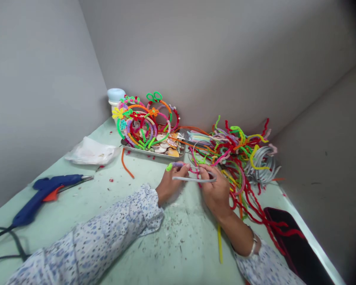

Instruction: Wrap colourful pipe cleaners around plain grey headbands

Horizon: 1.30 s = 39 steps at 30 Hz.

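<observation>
Between my hands is a grey headband (pixel 192 179), its one end wound with green and purple pipe cleaner and its other end bare. My left hand (pixel 169 182) pinches the band by the wound part, thumb on top. Fingers curled, my right hand (pixel 216 192) grips the band at its bend. A pink pipe cleaner (pixel 193 170) runs between the fingertips of both hands; how it is wrapped there is too small to make out. Just behind stands a metal tray (pixel 148 152) with finished, colourful wound headbands (pixel 154 112) and wooden slices.
A blue glue gun (pixel 52 186) with its cord lies at left, near a white plastic bag (pixel 93 152). Tangled pipe cleaners (pixel 230 146) and a bundle of grey headbands (pixel 262 164) are at right. A dark phone (pixel 296 245) lies at the right edge. Walls surround the table.
</observation>
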### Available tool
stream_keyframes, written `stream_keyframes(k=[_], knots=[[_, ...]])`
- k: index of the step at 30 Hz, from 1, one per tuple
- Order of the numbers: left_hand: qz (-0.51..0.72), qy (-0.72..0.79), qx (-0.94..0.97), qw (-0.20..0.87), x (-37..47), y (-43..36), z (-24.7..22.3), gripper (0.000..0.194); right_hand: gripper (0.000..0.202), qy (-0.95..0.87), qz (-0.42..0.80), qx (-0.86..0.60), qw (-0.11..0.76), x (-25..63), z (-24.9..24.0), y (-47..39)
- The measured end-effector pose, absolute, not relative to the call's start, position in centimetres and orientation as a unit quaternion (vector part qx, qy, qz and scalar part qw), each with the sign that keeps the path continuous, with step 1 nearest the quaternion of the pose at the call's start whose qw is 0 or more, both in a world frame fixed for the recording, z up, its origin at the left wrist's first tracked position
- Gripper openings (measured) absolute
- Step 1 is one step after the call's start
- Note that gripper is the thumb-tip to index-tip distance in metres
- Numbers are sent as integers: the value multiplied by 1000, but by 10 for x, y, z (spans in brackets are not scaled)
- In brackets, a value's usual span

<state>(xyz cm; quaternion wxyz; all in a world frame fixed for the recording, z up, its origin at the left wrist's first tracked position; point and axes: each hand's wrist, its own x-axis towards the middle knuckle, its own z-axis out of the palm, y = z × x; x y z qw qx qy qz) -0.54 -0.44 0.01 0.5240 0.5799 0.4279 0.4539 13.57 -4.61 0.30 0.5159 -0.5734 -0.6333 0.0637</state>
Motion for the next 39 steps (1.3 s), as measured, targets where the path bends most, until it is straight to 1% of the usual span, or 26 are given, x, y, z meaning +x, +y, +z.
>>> stream_keyframes(k=[4,9,18,25,30,33,35,39], knots=[[467,449,585,488,-5,-4,2,29,24,-655,29,-561,505,138,4,-44],[483,454,579,475,-4,-3,3,27,20,-689,-43,-533,488,141,5,-42],[472,430,593,489,-8,2,-4,35,20,-689,-30,-520,504,138,2,-42],[434,445,577,530,-6,7,-13,38,23,-687,-22,-531,496,138,1,-44],[414,453,567,550,-7,8,-12,41,22,-674,1,-553,489,138,0,-45],[413,432,569,566,-10,6,-5,35,23,-665,32,-566,486,138,1,-46],[414,413,570,577,-12,4,-1,34,23,-655,61,-578,484,137,4,-46],[419,426,569,565,-13,2,1,40,25,-627,140,-615,457,138,16,-47]])
